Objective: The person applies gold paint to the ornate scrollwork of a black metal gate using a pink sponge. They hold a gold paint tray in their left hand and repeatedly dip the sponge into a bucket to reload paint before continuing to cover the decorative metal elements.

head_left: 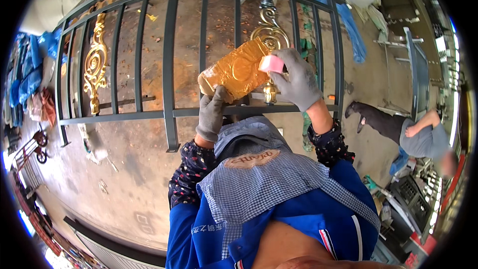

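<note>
My left hand, in a grey glove, grips the lower left end of a shiny gold-coated rectangular piece. It looks like a shallow tray, but its exact kind is unclear. In my right hand, also gloved, a small pink sponge-like block is pinched against the gold piece's right end. Both hands are above a dark metal railing panel. Behind them stands a scroll ornament, dark at its top and gold lower down, partly hidden. Another scroll ornament, gold all along, sits between bars at the left.
A person is on the right side, near metal frames. Blue plastic sheeting lies beyond the railing. Blue bundles and a wheeled cart are at the left. A dark-framed panel lies at the lower left.
</note>
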### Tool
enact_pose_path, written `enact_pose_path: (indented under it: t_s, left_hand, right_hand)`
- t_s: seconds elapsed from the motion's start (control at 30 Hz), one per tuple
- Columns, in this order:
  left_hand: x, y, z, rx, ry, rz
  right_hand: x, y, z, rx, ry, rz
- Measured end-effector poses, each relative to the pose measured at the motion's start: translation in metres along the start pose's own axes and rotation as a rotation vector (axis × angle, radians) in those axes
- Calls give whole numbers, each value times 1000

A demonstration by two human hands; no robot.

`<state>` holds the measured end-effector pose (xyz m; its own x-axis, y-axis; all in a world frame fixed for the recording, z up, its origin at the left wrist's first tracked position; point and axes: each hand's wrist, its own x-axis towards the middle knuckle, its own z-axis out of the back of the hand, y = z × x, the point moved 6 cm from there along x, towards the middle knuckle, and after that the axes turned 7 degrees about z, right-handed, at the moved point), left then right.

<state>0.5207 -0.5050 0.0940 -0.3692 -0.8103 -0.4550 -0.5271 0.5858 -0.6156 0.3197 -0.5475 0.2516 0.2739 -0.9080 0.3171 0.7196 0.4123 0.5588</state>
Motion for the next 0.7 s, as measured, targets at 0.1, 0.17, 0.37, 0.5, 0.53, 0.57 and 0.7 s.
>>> enact_pose_path:
  t_s: [0.1, 0.17, 0.37, 0.5, 0.53, 0.57, 0.7]
  left_hand:
    - [8, 5, -8, -35, -5, 10]
    - [11, 6, -21, -27, 9, 26]
    - [27, 24, -22, 25, 11, 98]
    - [33, 30, -16, 55, -41, 74]
    - [34, 30, -19, 44, -41, 75]
    - [35, 31, -23, 33, -42, 77]
    - [38, 26, -41, 4, -22, 95]
  right_hand:
    - [-1, -23, 12, -54, -24, -85]
    - [-2, -34, 18, -54, -45, -88]
    - [-1, -40, 6, -132, 122, -62]
    - [-12, -41, 10, -184, 212, -72]
    - [-14, -48, 14, -217, 191, -78]
    - [-13, -53, 18, -251, 169, -84]
    - [1, -54, 13, -182, 164, -52]
